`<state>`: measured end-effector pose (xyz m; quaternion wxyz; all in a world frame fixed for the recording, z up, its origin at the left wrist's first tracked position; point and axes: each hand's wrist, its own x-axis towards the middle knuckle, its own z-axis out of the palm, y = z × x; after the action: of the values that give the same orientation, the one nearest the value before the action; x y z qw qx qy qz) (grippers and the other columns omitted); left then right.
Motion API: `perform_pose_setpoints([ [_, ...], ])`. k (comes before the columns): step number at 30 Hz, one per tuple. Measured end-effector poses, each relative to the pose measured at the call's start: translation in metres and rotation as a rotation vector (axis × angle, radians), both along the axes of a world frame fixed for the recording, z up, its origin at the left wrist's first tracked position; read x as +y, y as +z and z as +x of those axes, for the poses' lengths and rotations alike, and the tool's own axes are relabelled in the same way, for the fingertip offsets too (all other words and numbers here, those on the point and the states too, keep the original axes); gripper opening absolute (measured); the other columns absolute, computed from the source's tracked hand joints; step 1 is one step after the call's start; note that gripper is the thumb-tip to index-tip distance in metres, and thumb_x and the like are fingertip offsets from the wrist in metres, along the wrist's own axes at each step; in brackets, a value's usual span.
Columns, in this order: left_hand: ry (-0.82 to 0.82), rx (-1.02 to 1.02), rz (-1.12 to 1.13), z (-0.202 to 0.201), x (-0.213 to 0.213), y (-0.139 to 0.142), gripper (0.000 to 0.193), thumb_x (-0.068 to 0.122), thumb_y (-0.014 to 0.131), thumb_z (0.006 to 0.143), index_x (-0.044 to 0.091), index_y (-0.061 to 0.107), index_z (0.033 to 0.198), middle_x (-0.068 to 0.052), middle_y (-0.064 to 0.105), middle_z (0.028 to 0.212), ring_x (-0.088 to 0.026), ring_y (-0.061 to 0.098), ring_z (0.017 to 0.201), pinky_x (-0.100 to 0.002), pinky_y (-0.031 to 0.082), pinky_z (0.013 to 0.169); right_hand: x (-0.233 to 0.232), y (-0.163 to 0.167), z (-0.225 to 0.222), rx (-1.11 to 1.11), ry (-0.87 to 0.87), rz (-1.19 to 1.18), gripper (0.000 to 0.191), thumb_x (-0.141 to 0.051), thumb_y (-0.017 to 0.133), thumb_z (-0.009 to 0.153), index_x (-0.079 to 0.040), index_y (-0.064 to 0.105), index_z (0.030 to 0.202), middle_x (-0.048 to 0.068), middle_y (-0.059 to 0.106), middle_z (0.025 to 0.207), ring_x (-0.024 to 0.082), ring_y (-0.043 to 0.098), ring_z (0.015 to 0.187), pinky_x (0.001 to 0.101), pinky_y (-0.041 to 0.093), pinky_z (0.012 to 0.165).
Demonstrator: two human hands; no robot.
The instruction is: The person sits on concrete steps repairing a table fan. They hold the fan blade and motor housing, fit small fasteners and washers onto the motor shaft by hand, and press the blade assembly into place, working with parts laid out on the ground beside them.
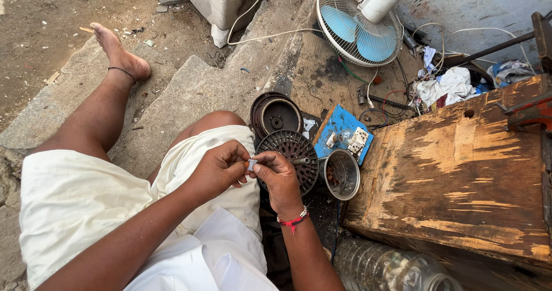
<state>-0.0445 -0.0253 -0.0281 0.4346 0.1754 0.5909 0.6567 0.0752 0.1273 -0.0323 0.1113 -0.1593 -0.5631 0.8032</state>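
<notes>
Head view: left hand (217, 169), right hand (278, 175) both pinch small white piece (252, 164); slotted motor core (290, 156) just beyond.

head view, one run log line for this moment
hands: left hand and right hand pinch small white piece | below: round motor part | beside: metal bowl

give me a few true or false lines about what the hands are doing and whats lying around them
1. Both hands pinch one small pale piece between them. True: the left hand and right hand meet on the small pale piece.
2. The fan lies face up, to the person's left. False: the fan lies ahead, right of the hands.
3. A round metal cup sits beside the ribbed motor disc. True: the metal cup touches the ribbed disc on its right.
4. The right wrist is bare. False: it wears a red thread band.
5. The switch board is green. False: the board is blue.
</notes>
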Motion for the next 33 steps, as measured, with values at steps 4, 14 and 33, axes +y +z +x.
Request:
perform_pose_setpoints([
  [4,0.002,0.03,0.069,0.006,0.001,0.003,0.005,0.005,0.057,0.096,0.005,0.062,0.098,-0.003,0.072,0.083,-0.007,0.068,0.069,-0.024,0.058,0.059,-0.005,-0.009,0.0,0.078,-0.096,-0.066,0.009,0.005,0.065,0.095,0.0,0.067,0.103,0.006,0.069,0.098,0.014,0.066,0.088,0.0326,0.058,0.081],
  [14,0.006,-0.082,0.005,0.001,0.003,0.007,0.011,0.006,0.059,0.093,0.009,0.061,0.104,-0.003,0.072,0.081,-0.008,0.069,0.067,-0.025,0.058,0.056,-0.005,-0.026,-0.003,0.05,-0.14,-0.043,0.009,0.007,0.063,0.095,0.002,0.067,0.102,0.008,0.069,0.097,0.015,0.065,0.084,0.0321,0.057,0.08],
  [33,-0.073,-0.457,-0.169,-0.012,-0.011,0.024,0.01,0.001,0.062,0.086,0.004,0.059,0.095,-0.01,0.07,0.071,-0.016,0.064,0.049,-0.029,0.052,0.042,0.005,-0.006,0.01,0.042,0.23,0.13,0.027,-0.001,0.072,0.096,0.003,0.068,0.122,0.006,0.072,0.109,0.012,0.068,0.099,0.0276,0.056,0.092],
])
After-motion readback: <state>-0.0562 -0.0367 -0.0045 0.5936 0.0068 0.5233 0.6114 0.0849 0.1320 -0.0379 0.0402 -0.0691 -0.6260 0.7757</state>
